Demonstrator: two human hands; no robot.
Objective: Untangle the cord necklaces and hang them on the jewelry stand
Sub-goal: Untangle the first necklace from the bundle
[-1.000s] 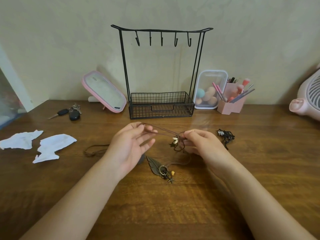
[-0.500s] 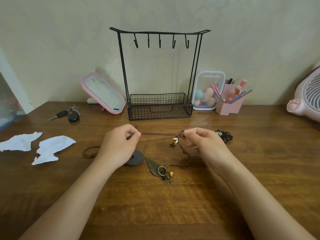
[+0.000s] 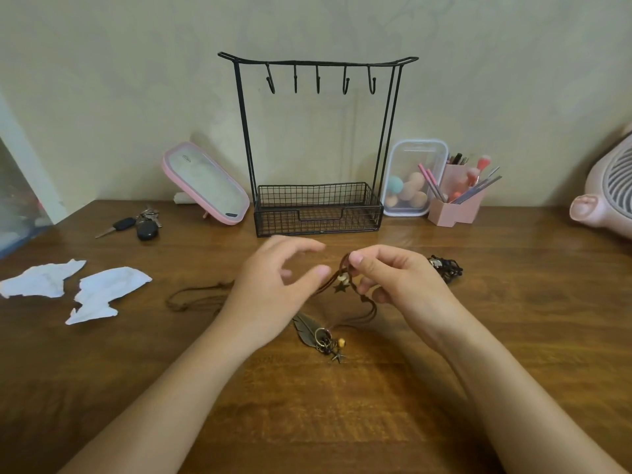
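Our brown cord necklaces (image 3: 342, 282) hang just over the desk (image 3: 342, 422), mid-scene: our right hand (image 3: 403, 282) pinches a loop to steady the knot, while our left hand (image 3: 270, 289) hovers beside it, fingers (image 3: 307, 246) spread, likely to pick a strand. Beyond, the jewelry stand (image 3: 318, 220) has bare hooks, nothing between; a black tangle (image 3: 444, 268) lies right.

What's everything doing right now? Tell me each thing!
jewelry stand: upright, hooks bare
brown cord necklaces: tangled, partly lifted
right hand: pinches brown cord necklaces
left hand: fingers spread, holding nothing
feather pendant: lying on table
black cord bundle: bunched on table
mirror: tilted back
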